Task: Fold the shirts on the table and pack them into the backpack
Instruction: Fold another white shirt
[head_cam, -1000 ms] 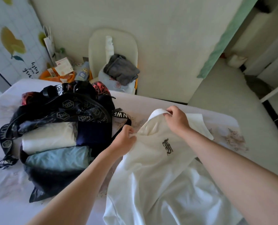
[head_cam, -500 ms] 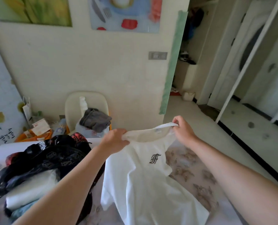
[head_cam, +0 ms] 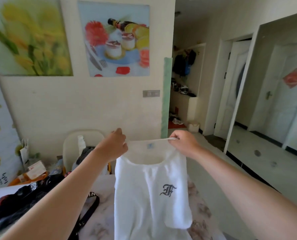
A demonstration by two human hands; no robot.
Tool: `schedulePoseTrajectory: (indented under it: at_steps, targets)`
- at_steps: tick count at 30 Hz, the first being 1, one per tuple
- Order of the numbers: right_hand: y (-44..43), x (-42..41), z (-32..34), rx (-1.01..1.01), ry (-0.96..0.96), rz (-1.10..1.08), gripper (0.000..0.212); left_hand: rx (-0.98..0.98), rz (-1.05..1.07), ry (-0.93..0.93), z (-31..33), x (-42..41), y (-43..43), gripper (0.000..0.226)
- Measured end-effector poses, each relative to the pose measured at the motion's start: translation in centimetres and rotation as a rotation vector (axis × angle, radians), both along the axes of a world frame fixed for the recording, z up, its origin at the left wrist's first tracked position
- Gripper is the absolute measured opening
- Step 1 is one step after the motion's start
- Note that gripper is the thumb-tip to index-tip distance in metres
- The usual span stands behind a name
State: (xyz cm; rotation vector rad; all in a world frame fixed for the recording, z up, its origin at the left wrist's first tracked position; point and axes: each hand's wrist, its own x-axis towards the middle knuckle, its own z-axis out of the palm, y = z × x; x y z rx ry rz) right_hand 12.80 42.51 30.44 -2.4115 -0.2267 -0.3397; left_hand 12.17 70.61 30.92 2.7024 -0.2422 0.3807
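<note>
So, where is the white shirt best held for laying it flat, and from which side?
At the collar's two ends, from above, where the left hand and right hand pinch it: the white shirt hangs straight below, logo toward the person, so it should lower flat.

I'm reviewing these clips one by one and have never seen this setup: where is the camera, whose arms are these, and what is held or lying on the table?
There is no machine: a person wears one wide-angle camera on the head, looking forward and down, so the arms are their own. The left hand and right hand each pinch the neckline of a white shirt, which hangs between them over the table. A black backpack lies on the table at the left, partly behind the left arm.
</note>
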Motion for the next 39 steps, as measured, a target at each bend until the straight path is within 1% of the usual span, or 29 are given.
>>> schedulePoseTrajectory:
  at_steps: [1,2,4,6,8,10,12,13,14,15,16,17,18,19,20,21,23,26,27,28,30,32,34,36,38,39]
  targets:
    - [-0.5,-0.4,0.4,0.0,-0.021,0.006,0.019,-0.025,0.006,-0.006,0.3,-0.4,-0.4,0.023]
    - [-0.9,-0.7,0.8,0.006,-0.036,0.016,0.026,0.001,0.013,-0.021,0.7,-0.7,-0.8,0.026]
    - [-1.7,-1.3,1.5,0.045,-0.047,0.056,0.041,-0.165,0.114,-0.082,1.8,-1.4,-1.5,0.025]
    - [-2.1,-1.9,2.4,0.072,-0.044,0.098,0.05,-0.344,0.173,-0.112,2.8,-2.2,-2.4,0.023]
    - [-2.5,-2.7,3.6,0.073,-0.025,0.113,0.051,-0.373,0.137,-0.168,3.7,-2.9,-2.6,0.024]
    - [-3.1,-3.7,4.9,0.013,0.006,0.125,0.046,-0.274,0.09,-0.196,4.5,-3.7,-2.1,0.024]
    - [-3.6,-4.5,6.0,-0.073,0.033,0.148,0.03,-0.124,0.093,-0.203,5.4,-4.2,-1.1,0.024]
    - [-3.7,-4.8,6.5,-0.112,0.045,0.157,0.021,-0.077,0.081,-0.213,6.0,-4.8,-0.5,0.021]
    - [-3.7,-5.1,6.8,-0.159,0.054,0.154,0.013,-0.083,0.05,-0.219,6.4,-5.3,0.2,0.017]
    - [-3.5,-5.3,7.1,-0.209,0.051,0.146,0.006,-0.131,-0.029,-0.184,7.0,-6.0,0.5,0.011]
    - [-3.3,-5.4,7.3,-0.243,0.041,0.13,0.004,-0.079,-0.087,-0.066,7.0,-6.1,1.3,0.012]
    - [-2.9,-5.5,7.3,-0.255,0.019,0.111,0.004,-0.023,-0.152,-0.033,7.1,-6.1,2.1,0.018]
    - [-2.6,-5.6,7.3,-0.243,-0.018,0.09,0.005,-0.067,-0.172,0.047,7.7,-6.4,2.5,0.021]
    - [-2.4,-5.7,7.1,-0.208,-0.059,0.066,0.01,-0.085,-0.12,0.025,8.1,-6.7,2.6,0.024]
    - [-2.1,-6.0,7.0,-0.146,-0.096,0.04,0.015,-0.009,-0.071,-0.077,8.1,-6.4,3.3,0.025]
    - [-1.9,-6.2,6.9,-0.069,-0.123,0.007,0.019,-0.003,-0.053,-0.047,8.0,-6.3,3.9,0.024]
    - [-1.0,-6.8,6.9,0.059,-0.158,-0.041,0.028,0.036,-0.048,-0.086,7.4,-5.7,5.5,0.02]
    - [0.5,-7.8,7.2,0.126,-0.149,-0.01,0.03,-0.038,-0.003,-0.179,7.6,-6.0,7.2,0.016]
    - [0.9,-8.0,7.3,0.129,-0.125,0.006,0.029,-0.07,0.014,-0.19,7.8,-6.0,7.5,0.016]
    - [1.1,-8.1,7.4,0.125,-0.092,0.019,0.029,-0.061,0.042,-0.193,8.0,-6.3,7.6,0.019]
    - [1.5,-8.6,8.0,0.101,0.011,0.048,0.031,0.05,0.082,-0.19,8.3,-7.0,7.5,0.025]
    - [1.9,-9.1,8.4,0.099,0.191,0.087,0.029,0.174,0.108,-0.184,8.4,-7.3,7.7,0.028]
    - [2.2,-9.4,8.6,0.172,0.409,0.145,0.022,0.27,0.096,-0.098,8.5,-7.5,8.0,0.024]
    - [1.8,-9.3,8.2,0.268,0.566,0.178,0.02,0.272,0.051,0.004,8.5,-6.9,8.6,0.017]
    - [1.3,-8.5,7.2,0.308,0.61,0.139,0.015,0.285,0.014,0.113,7.7,-5.9,8.8,0.022]
    - [1.1,-8.1,6.5,0.284,0.577,0.102,0.011,0.299,0.004,0.134,7.0,-5.2,8.8,0.021]
